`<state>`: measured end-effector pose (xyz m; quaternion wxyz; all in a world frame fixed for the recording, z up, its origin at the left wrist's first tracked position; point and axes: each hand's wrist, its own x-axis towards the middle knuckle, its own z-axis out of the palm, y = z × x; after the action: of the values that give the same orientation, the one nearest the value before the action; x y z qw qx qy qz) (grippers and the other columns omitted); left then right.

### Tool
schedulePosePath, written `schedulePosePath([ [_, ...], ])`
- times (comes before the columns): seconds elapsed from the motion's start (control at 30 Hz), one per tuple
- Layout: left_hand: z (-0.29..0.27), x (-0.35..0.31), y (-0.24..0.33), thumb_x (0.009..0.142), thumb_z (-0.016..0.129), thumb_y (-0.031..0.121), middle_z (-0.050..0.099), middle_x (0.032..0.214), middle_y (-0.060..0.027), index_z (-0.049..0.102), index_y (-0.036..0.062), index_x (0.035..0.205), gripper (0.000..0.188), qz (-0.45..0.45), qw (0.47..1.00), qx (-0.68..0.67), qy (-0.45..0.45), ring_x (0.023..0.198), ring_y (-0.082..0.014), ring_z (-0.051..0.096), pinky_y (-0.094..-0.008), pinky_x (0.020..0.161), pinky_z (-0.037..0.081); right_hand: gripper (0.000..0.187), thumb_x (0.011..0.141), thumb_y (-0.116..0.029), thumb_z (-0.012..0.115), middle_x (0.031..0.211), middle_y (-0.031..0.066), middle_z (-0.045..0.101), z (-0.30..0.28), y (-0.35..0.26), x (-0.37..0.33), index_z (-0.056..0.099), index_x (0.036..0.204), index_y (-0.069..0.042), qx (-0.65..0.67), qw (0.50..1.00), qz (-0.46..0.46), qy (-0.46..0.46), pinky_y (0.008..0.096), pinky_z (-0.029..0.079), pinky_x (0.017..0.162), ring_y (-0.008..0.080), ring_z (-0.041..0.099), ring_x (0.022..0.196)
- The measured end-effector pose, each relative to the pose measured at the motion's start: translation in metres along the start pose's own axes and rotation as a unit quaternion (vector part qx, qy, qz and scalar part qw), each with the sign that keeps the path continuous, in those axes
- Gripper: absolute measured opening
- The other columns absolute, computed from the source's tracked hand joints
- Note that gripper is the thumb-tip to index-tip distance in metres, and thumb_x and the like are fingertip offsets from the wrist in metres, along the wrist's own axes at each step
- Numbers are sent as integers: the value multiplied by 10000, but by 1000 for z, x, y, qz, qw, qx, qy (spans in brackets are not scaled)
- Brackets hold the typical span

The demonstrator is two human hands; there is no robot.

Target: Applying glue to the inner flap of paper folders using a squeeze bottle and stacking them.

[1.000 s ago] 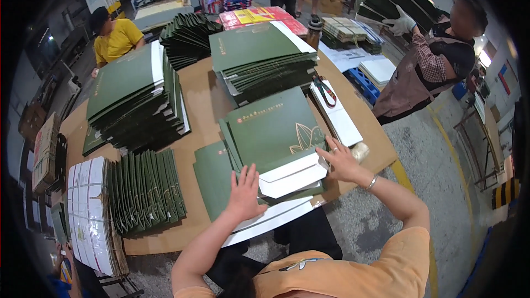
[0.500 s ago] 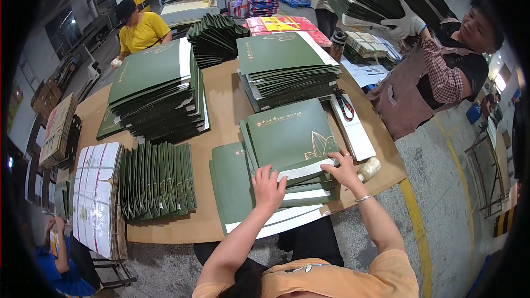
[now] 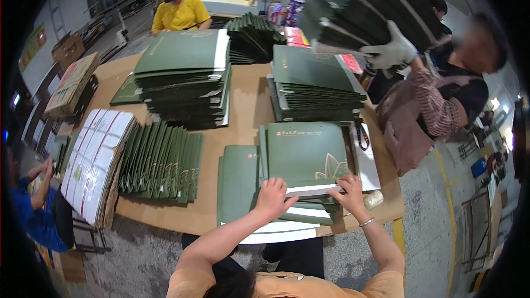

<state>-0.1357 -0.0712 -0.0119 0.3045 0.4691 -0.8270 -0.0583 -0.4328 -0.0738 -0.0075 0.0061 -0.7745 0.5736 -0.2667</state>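
Note:
A flat green paper bag [image 3: 303, 149] with gold flower print lies before me on a small pile, its near edge folded up to show a white strip [image 3: 312, 190]. My left hand [image 3: 271, 197] is closed on the left end of that fold, thumb pointing right along it. At the right end, my right hand [image 3: 351, 192] grips the fold with bent fingers. More green sheets with white edges [image 3: 298, 214] stick out beneath, towards me. Another green bag [image 3: 238, 176] lies to the left, partly under the pile.
Tall green bag stacks [image 3: 182, 55] [image 3: 314, 69] stand farther back. Pleated bags [image 3: 163, 160] and a strapped white bundle [image 3: 99, 160] are at left. A whitish lump [image 3: 374, 200] and a white box [image 3: 365, 160] lie right. A gloved co-worker [image 3: 408, 127] carries a large green stack [image 3: 370, 8].
My view has shifted, so the table appears farther right. Both hands stay on the bag's fold. The co-worker with the stack has moved and turned away.

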Motion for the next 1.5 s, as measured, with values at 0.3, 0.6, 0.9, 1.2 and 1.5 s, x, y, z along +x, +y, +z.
schedulePosePath([
  [0.3, 8, 15, 2, 773, 730, 339, 564, 984, -141, 686, 33, 995, 381, 34, 998, 20, -45, 985, -313, 516, -448, 862, 391, 487, 724, -583, 727, 1053, 63, 611, -9, 7, 13, 706, 872, -119, -37, 991, -57, -119, 416, 391, 822, 281, 519, 1001],
  [0.6, 34, 33, 12, 739, 773, 250, 574, 1032, -116, 666, 50, 978, 330, -103, 993, 8, -53, 1026, -302, 503, -430, 914, 355, 654, 593, -478, 850, 1167, 140, 562, 23, -11, 18, 661, 1069, -71, -56, 982, 176, -49, 457, 407, 899, 333, 491, 1112],
  [0.9, 33, 17, -4, 810, 711, 302, 559, 1096, -124, 649, 87, 1085, 355, -115, 992, -30, -31, 1081, -306, 489, -442, 957, 339, 908, 534, -451, 900, 1219, 183, 505, -4, -49, 38, 519, 1189, 50, -72, 924, 374, -30, 484, 414, 939, 342, 459, 1169],
  [1.2, 15, 1, -19, 833, 664, 216, 589, 1097, -130, 634, 46, 1132, 346, -131, 972, -181, 75, 1100, -310, 498, -450, 962, 362, 834, 636, -252, 893, 1042, 300, 634, -55, -95, 68, 356, 1200, 45, 76, 953, 293, -15, 443, 501, 875, 425, 627, 1019],
  [1.5, -69, -63, -165, 904, 527, 224, 248, 1577, -131, 460, 93, 1422, 539, -309, 840, 391, -216, 1471, -385, 132, -678, 1135, 34, 755, 684, -226, 863, 987, 264, 655, -15, -180, 104, 434, 1234, 62, 42, 984, 160, -61, 448, 538, 783, 412, 663, 897],
])
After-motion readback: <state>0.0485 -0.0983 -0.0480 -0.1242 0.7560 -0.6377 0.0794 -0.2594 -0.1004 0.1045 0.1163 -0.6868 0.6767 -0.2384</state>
